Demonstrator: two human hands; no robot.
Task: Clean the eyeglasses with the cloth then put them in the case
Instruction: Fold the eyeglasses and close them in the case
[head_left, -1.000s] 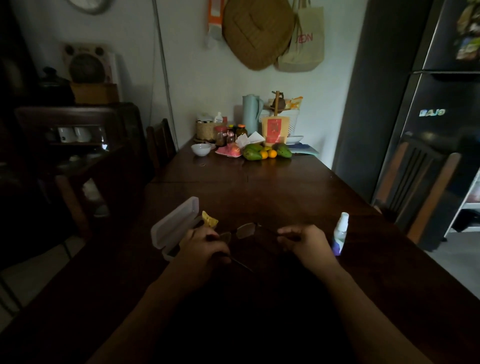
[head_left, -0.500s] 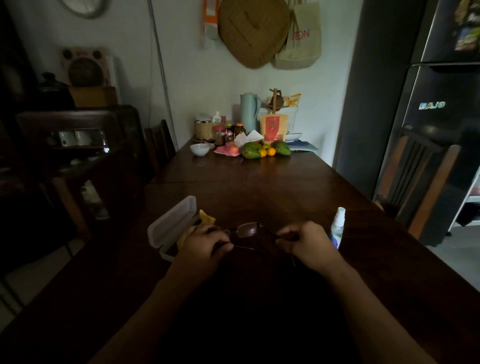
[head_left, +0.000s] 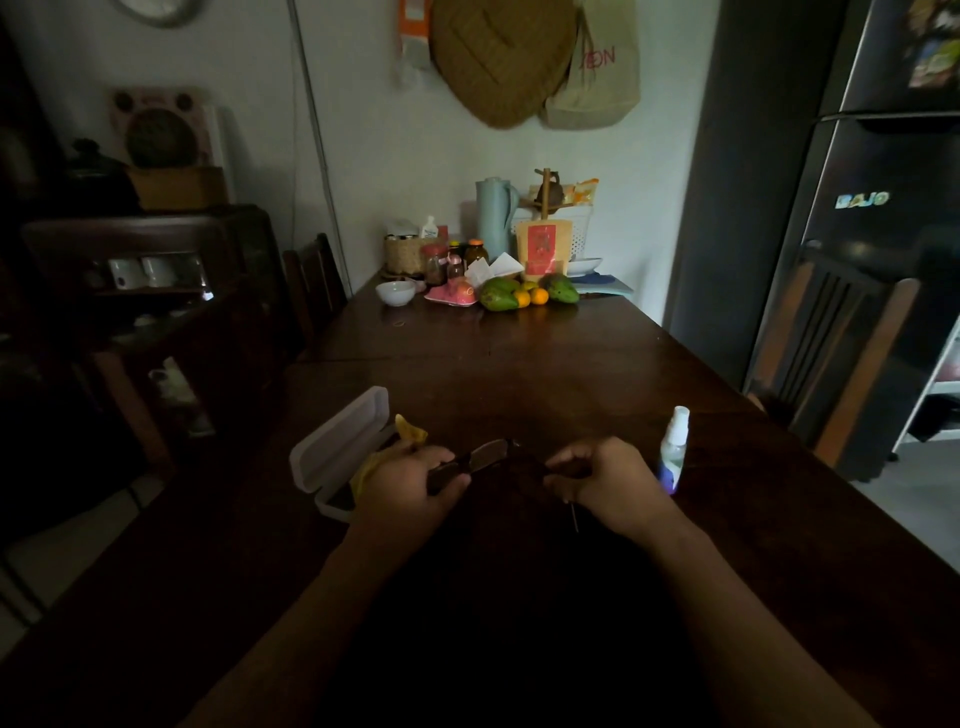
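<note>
Dark-framed eyeglasses (head_left: 488, 453) are held above the dark wooden table (head_left: 519, 384), between my two hands. My left hand (head_left: 410, 483) grips the left side of the frame. My right hand (head_left: 608, 475) pinches the right side, and one thin temple arm sticks down below that hand. A translucent white case (head_left: 337, 447) lies open just left of my left hand. A yellow cloth (head_left: 410, 428) sits by the case, partly hidden behind my left hand.
A small spray bottle (head_left: 674, 447) stands upright just right of my right hand. Fruit (head_left: 524, 293), a white bowl (head_left: 396, 292), jars and a jug (head_left: 493, 218) crowd the table's far end. Chairs stand at the right (head_left: 836, 353) and far left (head_left: 314, 291).
Both hands have lifted the eyeglasses slightly and drawn them in. The temple arm that stuck out below my left hand is now hidden, and one shows below my right hand.
</note>
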